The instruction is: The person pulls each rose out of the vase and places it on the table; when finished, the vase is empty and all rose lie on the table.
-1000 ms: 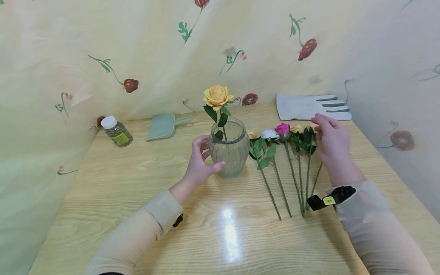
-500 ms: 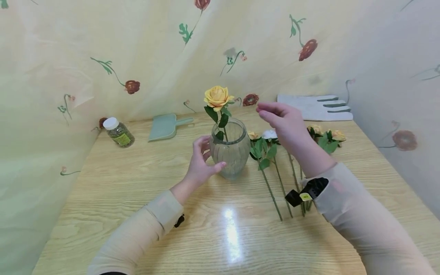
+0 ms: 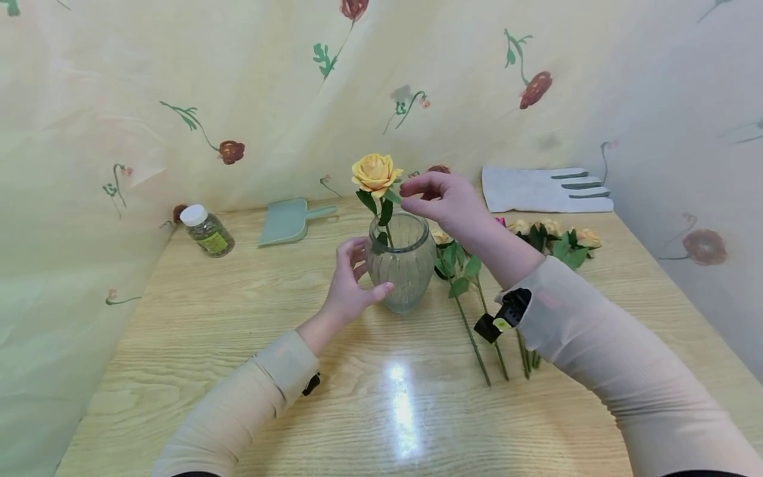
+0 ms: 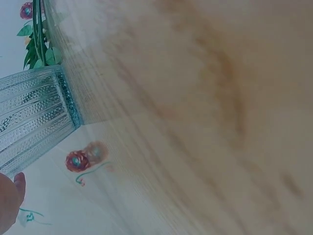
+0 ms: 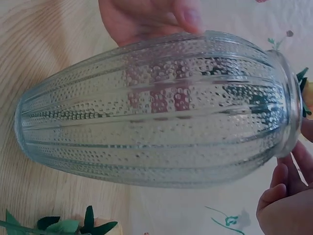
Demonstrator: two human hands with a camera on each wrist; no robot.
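A ribbed clear glass vase (image 3: 402, 275) stands upright on the table with one yellow rose (image 3: 375, 174) in it, leaning left. My left hand (image 3: 348, 281) holds the vase from the left, thumb in front and fingers round the far side; the right wrist view shows its fingers through the glass. My right hand (image 3: 444, 202) is above the rim, thumb and fingers apart, tips close to the leaf below the bloom. Whether they touch that leaf is unclear. Right of the vase lie several artificial roses (image 3: 530, 232), partly covered by my right arm.
A light green dustpan (image 3: 285, 220) lies behind the vase to the left, and a white-capped jar (image 3: 208, 232) is farther left. At the back right lies a white glove (image 3: 545, 190). Patterned cloth (image 3: 268, 86) rises behind the wooden table (image 3: 226, 318).
My right hand has travelled left from the roses on the table to above the vase rim beside the yellow rose. My left hand and the vase have stayed in place.
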